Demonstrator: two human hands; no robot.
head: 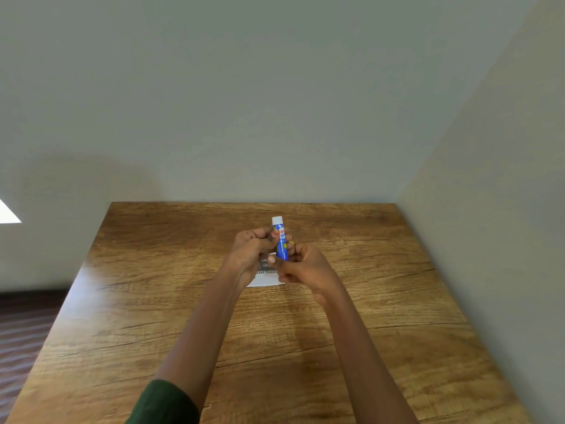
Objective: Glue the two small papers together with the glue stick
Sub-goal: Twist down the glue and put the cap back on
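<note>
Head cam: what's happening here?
A person holds a blue glue stick upright over a wooden table, white end up. The left hand grips its upper part; the right hand pinches its lower end. A printed paper lies on the table under the hands, partly hidden. No gluing shows yet.

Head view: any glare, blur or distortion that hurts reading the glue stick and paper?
Head view: wide-angle splay on the table edges. Head view: pale glare along its left edge, and a blown-out bright patch far left. Head view: glue stick label and paper print are soft and only partly legible, with the left hand and right hand covering parts.
</note>
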